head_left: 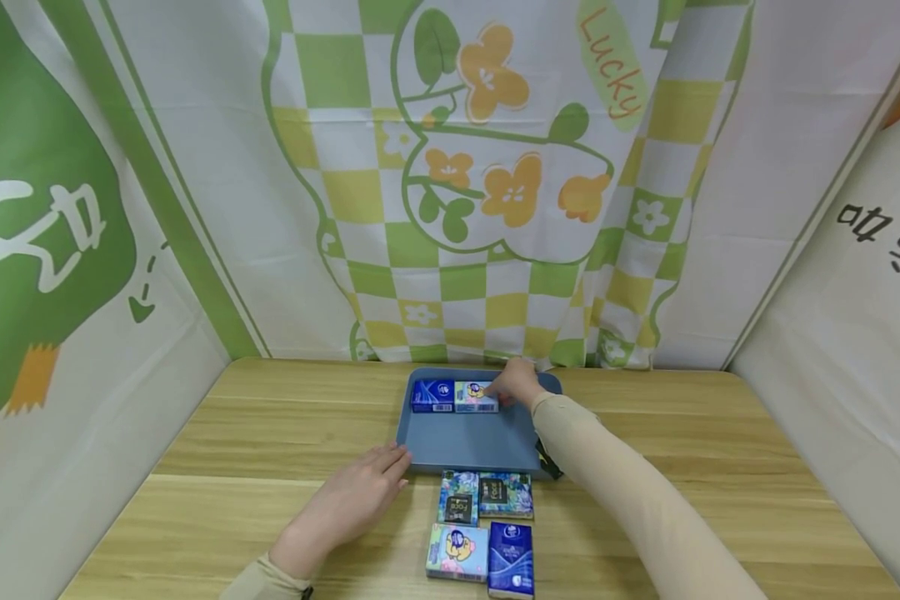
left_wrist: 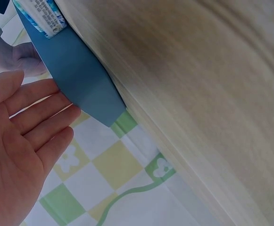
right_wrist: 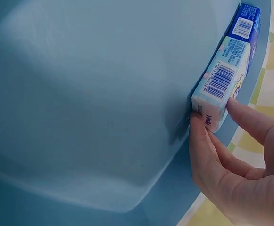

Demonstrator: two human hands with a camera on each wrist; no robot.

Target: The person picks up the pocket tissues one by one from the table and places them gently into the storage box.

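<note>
A blue-grey tray (head_left: 465, 442) lies on the table near the wall. In its far left corner is a dark blue tissue pack (head_left: 432, 396), with a light blue cartoon tissue pack (head_left: 474, 398) right beside it, end to end. My right hand (head_left: 517, 383) holds the cartoon pack's right end, thumb (right_wrist: 250, 120) at its top edge and fingertips against the end face. My left hand (head_left: 363, 492) touches the tray's near left corner with its fingers extended; in the left wrist view the palm (left_wrist: 14, 155) shows with nothing in it.
In front of the tray lie two floral tissue packs (head_left: 459, 497) side by side, then another cartoon tissue pack (head_left: 457, 552) and another dark blue tissue pack (head_left: 511, 560). A printed curtain (head_left: 495, 300) hangs behind the wooden table (head_left: 292, 417).
</note>
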